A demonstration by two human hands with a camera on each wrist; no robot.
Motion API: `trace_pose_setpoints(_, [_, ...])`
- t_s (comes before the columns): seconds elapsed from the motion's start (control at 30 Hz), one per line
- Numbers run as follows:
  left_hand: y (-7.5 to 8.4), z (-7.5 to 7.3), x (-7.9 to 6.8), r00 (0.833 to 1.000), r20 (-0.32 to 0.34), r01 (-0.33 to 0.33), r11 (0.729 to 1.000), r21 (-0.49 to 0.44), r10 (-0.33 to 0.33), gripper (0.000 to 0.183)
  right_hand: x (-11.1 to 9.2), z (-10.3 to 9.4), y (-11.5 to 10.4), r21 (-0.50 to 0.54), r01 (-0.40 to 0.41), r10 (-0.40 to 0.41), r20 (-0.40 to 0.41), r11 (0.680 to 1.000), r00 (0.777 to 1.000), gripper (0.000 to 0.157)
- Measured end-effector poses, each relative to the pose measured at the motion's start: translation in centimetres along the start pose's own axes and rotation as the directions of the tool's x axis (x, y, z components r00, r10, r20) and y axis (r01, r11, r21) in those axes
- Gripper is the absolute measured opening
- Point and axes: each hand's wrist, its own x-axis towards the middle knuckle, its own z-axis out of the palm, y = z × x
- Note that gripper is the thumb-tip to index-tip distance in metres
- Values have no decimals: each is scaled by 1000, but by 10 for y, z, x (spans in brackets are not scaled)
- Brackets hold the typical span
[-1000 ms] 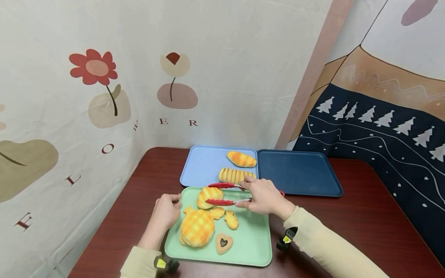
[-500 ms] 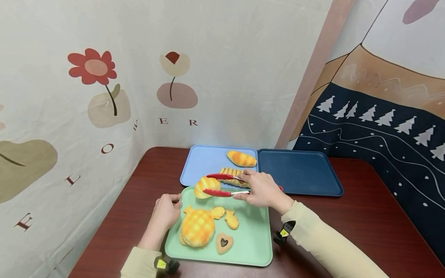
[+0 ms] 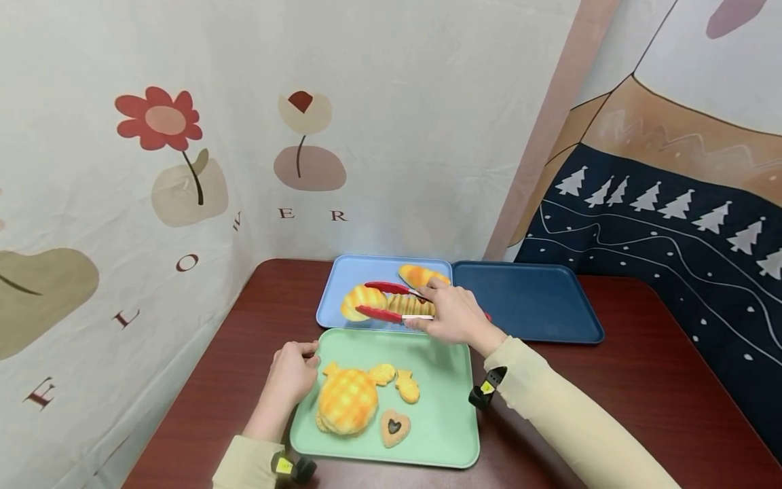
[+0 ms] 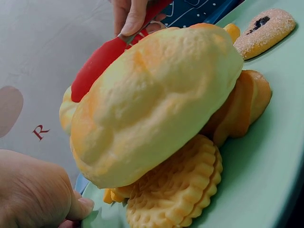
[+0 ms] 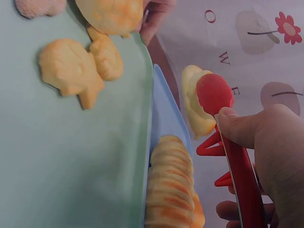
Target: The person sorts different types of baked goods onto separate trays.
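Note:
My right hand (image 3: pixel 455 316) grips a pair of red-tipped tongs (image 3: pixel 380 314), whose tips pinch a rounded yellow bread roll (image 3: pixel 359 301) over the light blue tray (image 3: pixel 351 270). In the right wrist view that roll (image 5: pixel 192 97) hangs between the red tips, beyond the thumb. A ridged loaf (image 3: pixel 415 305) and an oval bread (image 3: pixel 420 274) lie on the blue tray, partly covered by the tongs and hand. My left hand (image 3: pixel 290 373) holds the far left corner of the green tray (image 3: pixel 440 424). A large crosshatched bun (image 3: pixel 347 402) lies there, over a scalloped biscuit (image 4: pixel 175 185).
Two fish-shaped biscuits (image 3: pixel 407 387) and a heart biscuit (image 3: pixel 394 428) with a dark centre also lie on the green tray. A navy tray (image 3: pixel 525 299) stands beside the blue one at the back right. Behind the brown table (image 3: pixel 635 380) hangs a printed curtain (image 3: pixel 415 136).
My right hand has lifted the roll in the tongs off the green tray and carried it away from me, over the blue tray. The left hand stays at the green tray's corner.

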Motion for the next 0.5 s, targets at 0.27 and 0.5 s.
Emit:
trace_pose_setpoints(0.27, [0, 0, -1, 1000, -1, 4, 1000, -4, -4, 37, 21, 6, 9, 2, -44, 44, 5, 999, 999, 73])
trace_pose_setpoints(0.5, [0, 0, -1, 1000, -5, 5, 1000, -9, -5, 36, 36, 8, 12, -2, -119, 119, 7, 993, 993, 77])
